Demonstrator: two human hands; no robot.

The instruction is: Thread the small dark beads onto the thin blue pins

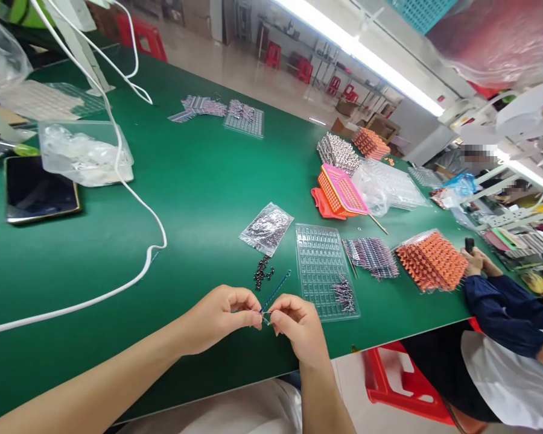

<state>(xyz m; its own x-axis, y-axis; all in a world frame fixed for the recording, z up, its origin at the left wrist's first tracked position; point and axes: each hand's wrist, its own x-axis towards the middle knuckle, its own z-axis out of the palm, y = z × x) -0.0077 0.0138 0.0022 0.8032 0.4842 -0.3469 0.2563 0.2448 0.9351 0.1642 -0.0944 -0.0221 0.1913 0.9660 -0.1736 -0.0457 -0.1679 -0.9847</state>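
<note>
Head view shows work on a narrow blue strip (277, 289) under way, as far as one can judge: it stands between the two hands, slanting up and to the right from the fingertips. Loose black pieces (259, 276) lie just beyond, below a clear bag (268, 229) of similar dark bits, so material seems to be left. Thin pieces (344, 295) are heaped at the near right of a clear tray (317, 265), and a patterned stack (371, 257) lies beside it; whether these are finished, I cannot tell.

The left hand (219, 319) reaches in from the lower left, thumb and forefinger pinched on the strip's lower end. The right hand (302, 325) rises from below, fingers curled inward, nearly meeting the left; its exact grip is too small to make out.
</note>
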